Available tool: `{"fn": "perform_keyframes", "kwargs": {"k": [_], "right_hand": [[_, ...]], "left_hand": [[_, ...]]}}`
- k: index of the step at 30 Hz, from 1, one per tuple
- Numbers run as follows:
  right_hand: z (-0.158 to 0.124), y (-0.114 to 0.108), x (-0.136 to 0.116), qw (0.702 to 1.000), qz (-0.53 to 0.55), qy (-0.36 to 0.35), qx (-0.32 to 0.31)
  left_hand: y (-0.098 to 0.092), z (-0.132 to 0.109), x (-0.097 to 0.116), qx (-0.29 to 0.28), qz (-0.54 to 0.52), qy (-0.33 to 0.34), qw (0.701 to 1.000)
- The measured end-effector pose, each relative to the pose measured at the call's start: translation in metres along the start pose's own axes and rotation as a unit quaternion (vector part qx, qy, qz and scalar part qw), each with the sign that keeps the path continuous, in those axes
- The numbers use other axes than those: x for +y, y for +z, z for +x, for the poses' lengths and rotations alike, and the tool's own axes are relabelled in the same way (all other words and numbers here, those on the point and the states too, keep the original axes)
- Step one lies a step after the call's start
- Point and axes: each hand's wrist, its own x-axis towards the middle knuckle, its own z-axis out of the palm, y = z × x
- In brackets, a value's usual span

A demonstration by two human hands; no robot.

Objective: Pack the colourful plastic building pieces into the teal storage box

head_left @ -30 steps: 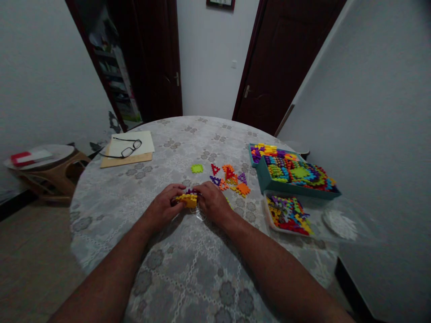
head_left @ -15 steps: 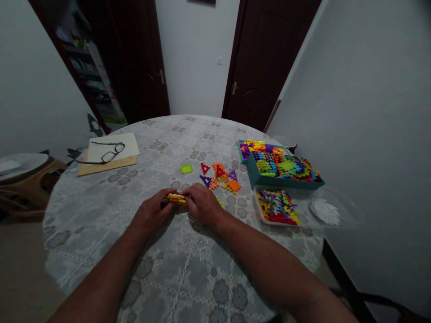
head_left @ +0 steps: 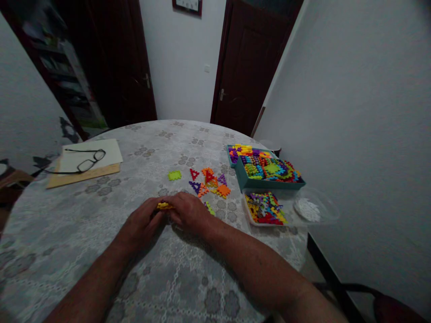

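Note:
Between my fingers is a yellow interlocking plastic piece (head_left: 164, 206), mostly covered by both hands. My left hand (head_left: 143, 222) is closed on its left side, and my right hand (head_left: 188, 211) grips it from the right with fingers curled over the top. Just beyond my right hand lie loose toothed pieces: a lime green square (head_left: 174, 175), a red triangle (head_left: 194, 174), a dark purple triangle (head_left: 194, 186), an orange square (head_left: 223, 190) and several others. Another green piece (head_left: 209, 208) shows beside my right knuckles.
At the right stand a teal box (head_left: 252, 183) of sorted pieces, a second teal tray (head_left: 230, 157) behind it, and a clear plastic tub (head_left: 248, 214) with mixed pieces. Its transparent lid (head_left: 330, 211) holds white bits. Eyeglasses (head_left: 86, 165) rest on paper at the left.
My view has tilted up and turned slightly right, so things sit further left. My hands have drawn closer together around the yellow piece, covering more of it.

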Motion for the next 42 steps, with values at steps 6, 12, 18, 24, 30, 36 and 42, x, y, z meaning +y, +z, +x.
{"fn": "perform_keyframes", "kwargs": {"k": [6, 12, 18, 24, 30, 36, 42], "right_hand": [[-0.001, -0.047, -0.001, 0.991, 0.038, 0.050, 0.117], [-0.028, -0.171, 0.053, 0.933, -0.038, 0.236, 0.268], [-0.079, -0.253, 0.130, 0.851, -0.247, 0.412, 0.214], [-0.107, -0.270, 0.175, 0.814, -0.320, 0.469, 0.121], [-0.104, -0.254, 0.149, 0.822, -0.378, 0.361, 0.227], [-0.084, -0.181, 0.043, 0.963, -0.149, 0.225, 0.006], [-0.076, -0.109, -0.026, 0.925, -0.170, 0.218, -0.259]], "left_hand": [[-0.007, -0.001, 0.016, 0.043, -0.016, -0.046, 0.998], [-0.004, 0.002, 0.007, 0.044, 0.026, -0.086, 0.995], [-0.001, 0.004, 0.004, 0.023, 0.040, -0.076, 0.996], [0.001, 0.002, 0.010, -0.015, 0.037, -0.038, 0.998], [0.003, -0.003, 0.015, -0.058, 0.066, 0.060, 0.994], [0.007, -0.008, 0.030, -0.115, 0.128, 0.121, 0.978], [0.012, -0.009, 0.032, -0.125, 0.179, 0.109, 0.970]]}}
